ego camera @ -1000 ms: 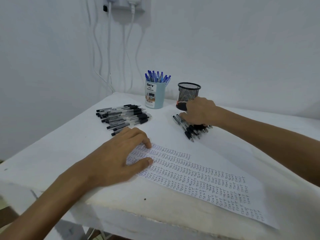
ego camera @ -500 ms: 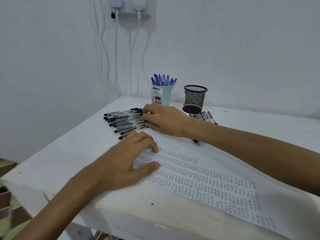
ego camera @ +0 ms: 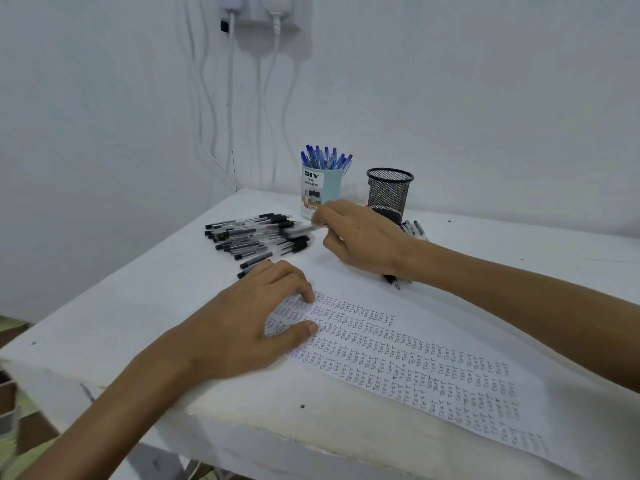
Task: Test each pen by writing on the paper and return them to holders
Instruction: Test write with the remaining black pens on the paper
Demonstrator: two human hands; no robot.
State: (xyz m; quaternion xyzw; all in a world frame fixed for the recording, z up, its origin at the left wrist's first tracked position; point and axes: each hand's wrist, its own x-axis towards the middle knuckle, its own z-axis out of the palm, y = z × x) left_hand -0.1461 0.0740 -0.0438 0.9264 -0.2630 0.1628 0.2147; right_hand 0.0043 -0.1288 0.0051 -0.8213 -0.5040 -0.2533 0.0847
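A white paper (ego camera: 415, 362) covered in rows of handwritten "TEST" lies across the table. My left hand (ego camera: 242, 327) presses flat on its left end. My right hand (ego camera: 360, 233) hovers above the table and pinches a black-capped pen (ego camera: 299, 231), blurred, just right of a pile of several black pens (ego camera: 256, 237). A second small group of black pens (ego camera: 412, 228) lies partly hidden behind my right wrist. A light blue holder (ego camera: 320, 188) stands full of blue pens. Beside it stands a black mesh holder (ego camera: 389, 192).
The white table (ego camera: 138, 306) stands in a wall corner, its front edge close to me. White cables (ego camera: 228, 116) hang from a wall socket behind the left side of the table.
My right hand went from the pens near the mesh holder to the left pile, took hold of one pen and lifted it. My left hand stayed on the paper.
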